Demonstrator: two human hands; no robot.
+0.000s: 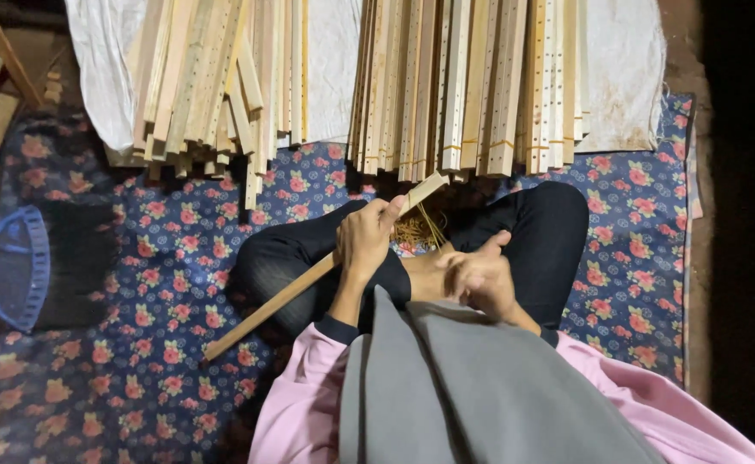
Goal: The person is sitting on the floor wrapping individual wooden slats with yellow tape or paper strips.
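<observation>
- Floral mat [162, 283] open at left; two slat piles [472, 86] along far edge.
- Left hand [367, 236] clamped on one wooden slat [274, 305].
- Right hand [480, 279] blurred, grip unclear.

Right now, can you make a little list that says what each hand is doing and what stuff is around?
left hand: grips a long wooden slat slanting across the lap
right hand: near a bunch of yellow rubber bands, blurred, grip unclear
left pile: loose wooden slats, jumbled
right pile: slats with holes, some bundled with bands
mat: dark blue with pink flowers
white sheet: under the piles
blue plastic thing: at the left edge
</observation>
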